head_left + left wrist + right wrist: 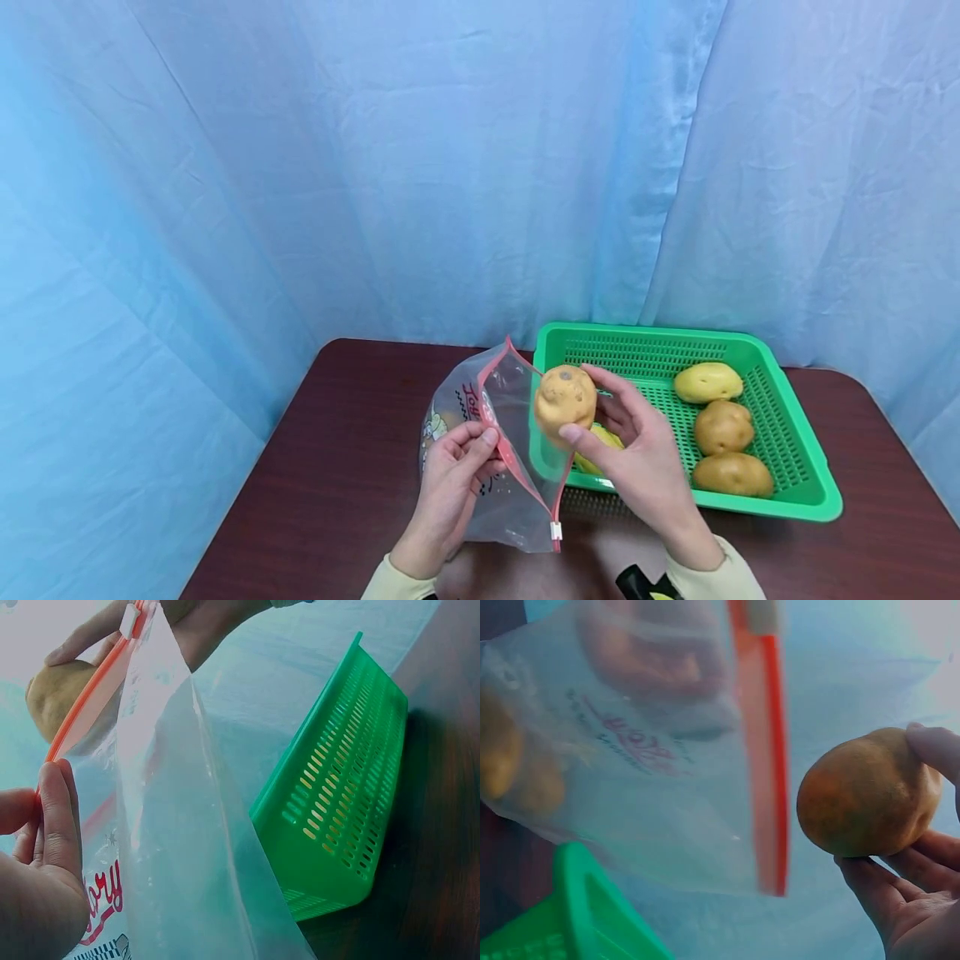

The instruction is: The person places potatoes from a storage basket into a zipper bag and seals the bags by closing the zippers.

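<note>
A clear slider bag (517, 525) with a red zip edge and printed lettering hangs from my left hand (453, 483), whose thumb and fingers pinch one side of its mouth. The mouth gapes toward the right. Right at that opening, my right hand (641, 454) grips a lumpy tan potato (565, 404) between thumb and fingers. In the right wrist view the potato (866, 796) appears just beside the red edge. Brownish-yellow potatoes (499, 750) show through the bag's lower part. The white slider (556, 531) sits at the near end of the zip.
Behind and right of the bag stands a green perforated basket (806, 467). Inside it lie a yellow potato (707, 383), two brown potatoes (733, 475) and another yellow one (597, 450) partly hidden by my right hand. A dark wooden table (322, 467) bears everything; a blue curtain (450, 167) hangs behind.
</note>
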`<state>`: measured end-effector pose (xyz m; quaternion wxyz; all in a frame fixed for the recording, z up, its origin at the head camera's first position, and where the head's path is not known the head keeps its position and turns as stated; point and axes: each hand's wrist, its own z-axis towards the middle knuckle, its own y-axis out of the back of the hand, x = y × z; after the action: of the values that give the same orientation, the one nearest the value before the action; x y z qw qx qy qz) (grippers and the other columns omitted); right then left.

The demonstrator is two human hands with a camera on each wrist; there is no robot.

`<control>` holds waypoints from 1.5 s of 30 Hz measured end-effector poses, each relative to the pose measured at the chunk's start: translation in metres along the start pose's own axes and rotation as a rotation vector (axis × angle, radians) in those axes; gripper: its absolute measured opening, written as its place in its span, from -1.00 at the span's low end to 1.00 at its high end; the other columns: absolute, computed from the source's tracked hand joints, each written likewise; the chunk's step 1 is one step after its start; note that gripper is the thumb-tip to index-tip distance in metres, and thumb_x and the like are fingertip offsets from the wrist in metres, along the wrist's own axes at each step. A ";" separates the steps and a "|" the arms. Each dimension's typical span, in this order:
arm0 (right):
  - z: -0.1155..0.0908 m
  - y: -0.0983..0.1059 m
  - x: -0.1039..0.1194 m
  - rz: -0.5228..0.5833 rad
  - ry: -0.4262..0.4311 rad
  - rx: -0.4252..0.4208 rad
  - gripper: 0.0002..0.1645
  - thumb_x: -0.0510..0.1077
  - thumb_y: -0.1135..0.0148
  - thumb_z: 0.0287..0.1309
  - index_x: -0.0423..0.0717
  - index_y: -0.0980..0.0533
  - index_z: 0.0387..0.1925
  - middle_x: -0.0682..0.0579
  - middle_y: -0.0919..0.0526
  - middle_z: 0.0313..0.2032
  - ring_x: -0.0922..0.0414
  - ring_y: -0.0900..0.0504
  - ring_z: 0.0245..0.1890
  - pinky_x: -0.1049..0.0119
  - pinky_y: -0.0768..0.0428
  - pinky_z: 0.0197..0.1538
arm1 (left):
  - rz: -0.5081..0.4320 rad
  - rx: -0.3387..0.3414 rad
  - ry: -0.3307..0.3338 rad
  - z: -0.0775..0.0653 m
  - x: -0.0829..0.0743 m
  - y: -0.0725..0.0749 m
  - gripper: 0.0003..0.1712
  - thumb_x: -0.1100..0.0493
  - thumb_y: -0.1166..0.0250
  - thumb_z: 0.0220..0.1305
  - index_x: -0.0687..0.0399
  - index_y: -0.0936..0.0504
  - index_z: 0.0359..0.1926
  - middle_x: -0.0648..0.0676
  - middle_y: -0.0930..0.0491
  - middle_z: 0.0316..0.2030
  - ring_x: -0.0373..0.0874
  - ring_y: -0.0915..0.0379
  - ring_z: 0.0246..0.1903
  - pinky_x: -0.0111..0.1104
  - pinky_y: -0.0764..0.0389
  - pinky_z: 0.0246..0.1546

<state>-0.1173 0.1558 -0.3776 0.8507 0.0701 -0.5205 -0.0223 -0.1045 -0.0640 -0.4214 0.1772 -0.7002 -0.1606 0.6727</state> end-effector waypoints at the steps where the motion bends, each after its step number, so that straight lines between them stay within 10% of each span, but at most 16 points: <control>1: -0.001 -0.003 -0.001 -0.007 0.002 0.000 -0.22 -0.43 -0.50 0.09 -0.15 -0.45 0.36 -0.11 -0.60 0.21 0.24 -0.68 0.12 0.43 -0.64 0.10 | 0.000 -0.003 0.001 0.000 0.000 0.000 -0.90 0.36 -0.22 0.47 0.13 -0.63 -0.21 0.01 -0.68 -0.38 -0.26 -0.65 -0.40 -0.46 -0.72 -0.29; 11: -0.005 -0.024 -0.017 -0.218 0.117 -0.013 -0.19 -0.28 -0.62 0.00 -0.21 -0.50 0.31 -0.15 -0.69 0.12 -0.01 -0.77 -0.03 0.41 -0.69 -0.01 | 0.005 -0.034 0.010 0.000 -0.002 0.000 -0.97 0.31 -0.26 0.47 0.18 -0.62 -0.17 0.00 -0.65 -0.37 -0.25 -0.64 -0.42 -0.44 -0.73 -0.29; 25: 0.000 -0.029 -0.019 -0.629 0.197 0.088 -0.12 0.16 -0.57 0.07 -0.20 -0.51 0.32 -0.07 -0.74 -0.07 0.22 -0.49 -0.49 0.41 -0.49 -0.46 | -0.006 -0.029 -0.002 0.001 -0.004 0.003 -0.94 0.34 -0.25 0.47 0.15 -0.64 -0.18 0.00 -0.66 -0.37 -0.28 -0.65 -0.38 -0.46 -0.72 -0.28; 30: 0.002 -0.026 -0.019 -0.623 0.189 0.123 -0.18 0.09 -0.55 0.12 -0.18 -0.52 0.32 -0.11 -0.77 -0.02 0.13 -0.75 -0.34 0.22 -0.71 -0.32 | -0.014 -0.012 -0.023 0.002 -0.006 0.004 -0.93 0.35 -0.24 0.47 0.16 -0.64 -0.19 0.01 -0.66 -0.37 -0.27 -0.65 -0.37 -0.46 -0.72 -0.28; 37: 0.004 -0.013 -0.026 -0.560 0.314 -0.058 -0.48 -0.19 -0.54 0.12 -0.18 -0.63 0.13 -0.05 -0.76 -0.04 0.07 -0.77 -0.24 0.11 -0.75 -0.25 | 0.010 -0.007 -0.073 0.003 -0.013 0.008 -0.91 0.36 -0.23 0.47 0.14 -0.64 -0.18 0.01 -0.67 -0.37 -0.28 -0.64 -0.39 -0.48 -0.71 -0.31; 45: 0.012 -0.009 -0.025 -0.510 -0.124 0.086 -0.62 0.06 -0.37 0.35 -0.10 -0.70 0.02 0.18 -0.78 -0.29 0.30 -0.76 -0.32 0.28 -0.73 -0.20 | 0.006 -0.001 -0.100 0.003 -0.017 0.013 -0.87 0.36 -0.20 0.49 0.11 -0.66 -0.18 0.00 -0.66 -0.35 -0.27 -0.63 -0.39 -0.49 -0.70 -0.32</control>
<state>-0.1392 0.1485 -0.3956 0.7805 0.2335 -0.5374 -0.2181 -0.1082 -0.0830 -0.4120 0.1667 -0.6663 -0.1674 0.7073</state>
